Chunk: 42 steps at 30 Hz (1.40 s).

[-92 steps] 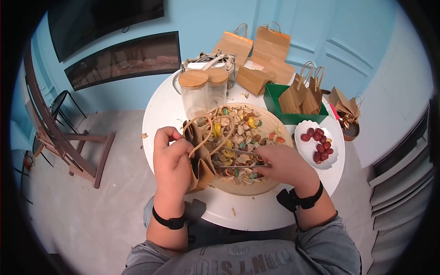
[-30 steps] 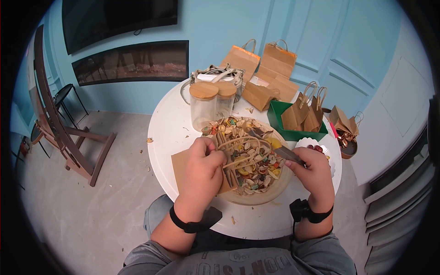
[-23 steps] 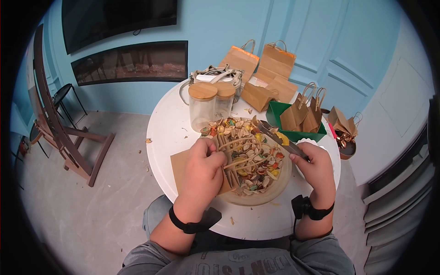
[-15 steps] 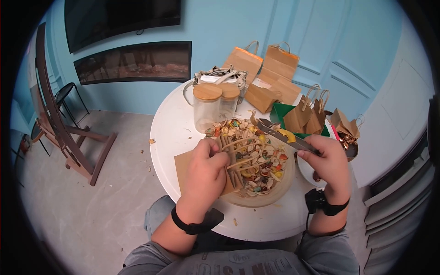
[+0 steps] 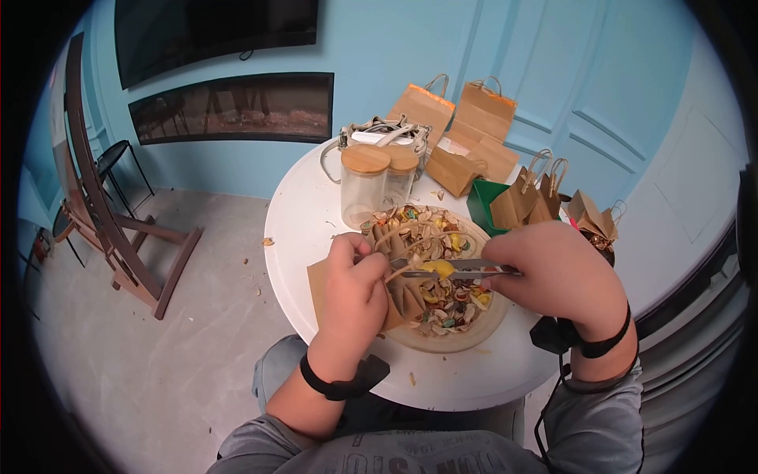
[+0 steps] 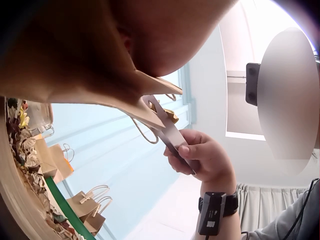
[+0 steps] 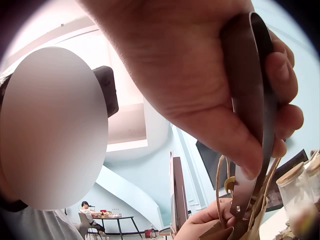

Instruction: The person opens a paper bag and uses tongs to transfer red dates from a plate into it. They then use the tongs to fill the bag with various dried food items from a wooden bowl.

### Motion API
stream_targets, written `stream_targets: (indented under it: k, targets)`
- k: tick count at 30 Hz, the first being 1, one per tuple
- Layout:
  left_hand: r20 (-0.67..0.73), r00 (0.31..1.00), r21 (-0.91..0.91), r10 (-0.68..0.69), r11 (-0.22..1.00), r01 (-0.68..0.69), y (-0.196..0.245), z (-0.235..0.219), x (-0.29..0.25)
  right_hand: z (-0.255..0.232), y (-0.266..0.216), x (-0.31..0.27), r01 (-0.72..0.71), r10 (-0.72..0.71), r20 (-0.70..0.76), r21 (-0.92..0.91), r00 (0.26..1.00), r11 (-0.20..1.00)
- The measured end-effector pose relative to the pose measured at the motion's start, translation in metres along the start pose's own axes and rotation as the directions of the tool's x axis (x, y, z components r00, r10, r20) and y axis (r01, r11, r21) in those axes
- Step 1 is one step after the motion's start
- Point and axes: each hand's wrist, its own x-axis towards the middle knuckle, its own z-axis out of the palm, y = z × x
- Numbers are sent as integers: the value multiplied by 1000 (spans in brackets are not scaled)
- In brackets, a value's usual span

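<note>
My left hand [image 5: 354, 284] grips a small brown paper bag [image 5: 404, 304] by its upper edge, tilted over the near left side of a round tray [image 5: 491, 320] of potpourri [image 5: 454, 312]. In my right hand [image 5: 564, 268] are metal tongs [image 5: 474, 263], their arms squeezed between thumb and fingers. Between the arms sits a yellow dried piece [image 5: 439, 268]. The tong tips reach in among the bag's twisted handles, at its mouth. In the left wrist view, the tongs [image 6: 172, 135] slant into the bag opening, which hides their ends.
Two lidded jars [image 5: 365, 189] stand behind the tray, with a pale bag [image 5: 395, 130] behind them. A green box [image 5: 485, 207] holds brown paper bags [image 5: 513, 204] at the right. More paper bags [image 5: 454, 170] lie at the back. Petals are scattered on the white table [image 5: 304, 213].
The tongs first dipped into the potpourri, then came up rightward with pieces. Now my right hand has swung them left to the bag's mouth. The left hand keeps its grip on the bag.
</note>
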Motion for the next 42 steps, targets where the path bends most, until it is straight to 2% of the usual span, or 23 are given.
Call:
stream_targets:
  k: [8,14,16,17,18,20,24,27,28,30,31,38,40,42]
  targets:
    - [10,1000,76,-16,997,15,-10,-14,4,-8,-11,19,9,5,111,-126,994,992]
    - [-26,997,37,-66,997,67,-9,-26,6,-4,-15,19,-113,112,142,-1,984,994]
    - [-14,996,-18,-84,996,84,-7,-28,7,16,-17,23,-42,37,220,14,975,999]
    - [-12,997,-17,-82,996,82,-6,-30,7,28,-19,24,23,-26,182,19,983,1000]
    - [5,998,-47,-63,997,63,-5,-32,6,43,-19,25,21,-25,181,20,983,1000]
    - [22,999,-78,-43,996,45,-1,-37,3,67,-18,27,108,-90,208,-80,974,991]
    - [-42,998,-73,47,996,-50,14,-55,-4,78,-22,29,142,-132,131,-70,983,987]
    - [-167,979,-56,116,990,-127,26,-67,-11,75,-29,23,177,-171,91,-70,981,982]
    - [-162,980,-56,118,990,-128,29,-69,-12,77,-29,22,173,-167,88,-66,982,983]
    - [-263,958,-123,117,980,-154,33,-71,-15,82,-27,21,229,-229,8,-28,973,973]
    - [-268,955,-104,125,982,-157,30,-72,-17,84,-28,19,224,-224,6,-24,975,974]
    - [-242,958,-102,152,978,-180,34,-78,-22,105,-25,-2,265,-266,-6,-28,964,964]
    - [-97,994,48,58,997,-54,32,-78,-12,106,-23,-9,265,-266,-25,-26,964,964]
    - [-67,997,59,40,998,-36,18,-69,-2,93,-23,-18,172,-174,6,118,985,978]
